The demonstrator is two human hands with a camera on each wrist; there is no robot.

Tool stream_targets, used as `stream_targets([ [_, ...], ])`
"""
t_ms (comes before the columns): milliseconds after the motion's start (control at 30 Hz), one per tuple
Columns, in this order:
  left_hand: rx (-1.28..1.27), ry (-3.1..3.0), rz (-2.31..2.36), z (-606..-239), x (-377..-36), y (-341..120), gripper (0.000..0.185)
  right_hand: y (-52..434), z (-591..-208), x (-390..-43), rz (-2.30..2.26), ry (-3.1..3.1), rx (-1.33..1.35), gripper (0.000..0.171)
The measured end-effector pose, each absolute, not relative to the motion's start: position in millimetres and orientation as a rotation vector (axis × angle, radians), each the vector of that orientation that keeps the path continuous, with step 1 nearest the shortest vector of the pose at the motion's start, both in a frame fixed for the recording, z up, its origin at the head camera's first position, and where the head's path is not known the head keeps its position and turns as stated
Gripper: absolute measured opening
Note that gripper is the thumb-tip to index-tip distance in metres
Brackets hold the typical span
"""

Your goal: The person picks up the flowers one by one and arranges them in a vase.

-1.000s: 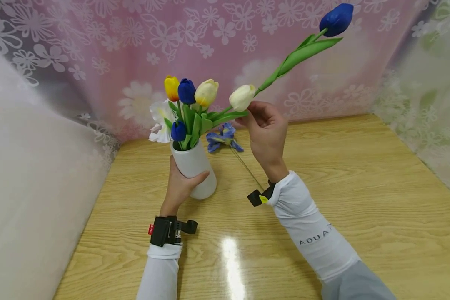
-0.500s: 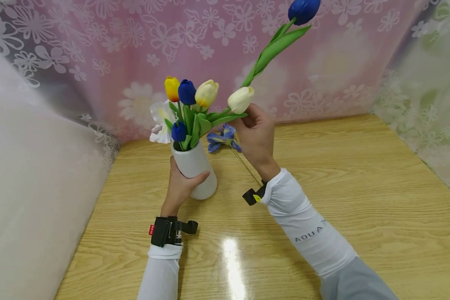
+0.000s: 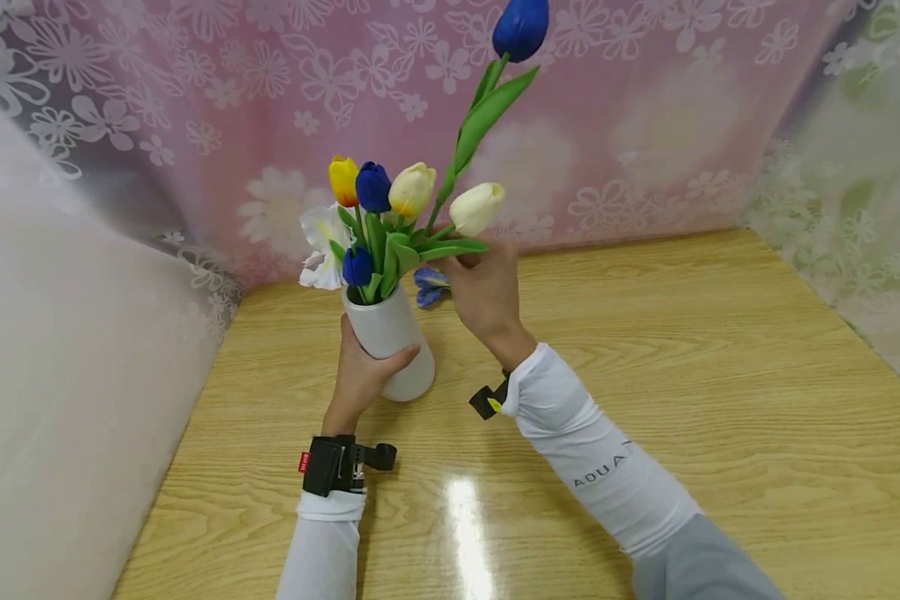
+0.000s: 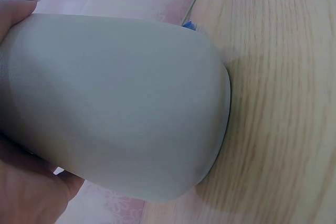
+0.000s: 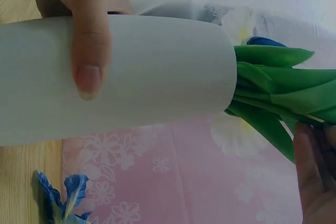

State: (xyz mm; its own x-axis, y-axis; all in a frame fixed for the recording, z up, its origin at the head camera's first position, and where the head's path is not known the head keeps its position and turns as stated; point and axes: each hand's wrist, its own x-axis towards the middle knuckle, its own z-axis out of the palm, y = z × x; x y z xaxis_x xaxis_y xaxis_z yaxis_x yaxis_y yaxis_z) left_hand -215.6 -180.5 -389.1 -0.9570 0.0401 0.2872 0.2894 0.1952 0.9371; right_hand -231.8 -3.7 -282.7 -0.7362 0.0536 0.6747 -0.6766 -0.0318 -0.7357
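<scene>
My left hand (image 3: 367,371) grips a white vase (image 3: 396,337) round its side, with the thumb across the front. In the vase are a yellow tulip (image 3: 342,181), two blue tulips, two cream tulips (image 3: 477,208) and a white ruffled flower (image 3: 321,248). With its fingertips my right hand (image 3: 489,292) pinches the stem of a long-stemmed blue tulip (image 3: 521,32), just right of the vase mouth. That stem rises behind the right cream tulip; its lower end is hidden among the leaves (image 5: 304,85).
A blue iris (image 3: 430,286) lies on the wooden table (image 3: 682,375) behind the vase, partly covered by my right hand. A pink floral curtain (image 3: 645,150) hangs along the table's back edge. White cloth (image 3: 67,350) borders the left side.
My right hand has moved left and a little down towards the vase, bringing the long blue tulip with it into a more upright pose. The left hand and vase have stayed in place.
</scene>
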Motion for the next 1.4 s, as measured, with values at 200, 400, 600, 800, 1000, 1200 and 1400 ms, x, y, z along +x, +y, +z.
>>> stream_targets([
  [200,-0.333,-2.256,-1.845,-390,-216,-181,0.085,-7,-297,-242,1.56,-2.11,0.582,0.012],
  [400,-0.332,-2.25,-1.857,-390,-216,-181,0.084,-11,-297,-242,1.184,-2.396,0.532,0.02],
  [600,-0.324,-2.234,-1.896,-392,-216,-180,0.084,-15,-302,-240,1.02,-2.446,0.672,0.02],
  [800,-0.332,-2.23,-1.89,-393,-218,-180,0.084,-11,-310,-238,1.049,-2.447,0.801,0.021],
  [1000,-0.347,-2.233,-1.869,-391,-219,-181,0.084,-5,-318,-237,1.093,-2.5,0.84,0.021],
  [1200,-0.355,-2.224,-1.886,-392,-218,-180,0.083,3,-336,-241,1.105,-2.563,0.798,0.019],
  [1400,-0.341,-2.239,-1.872,-390,-217,-180,0.084,16,-352,-247,1.098,-2.667,0.719,0.018],
])
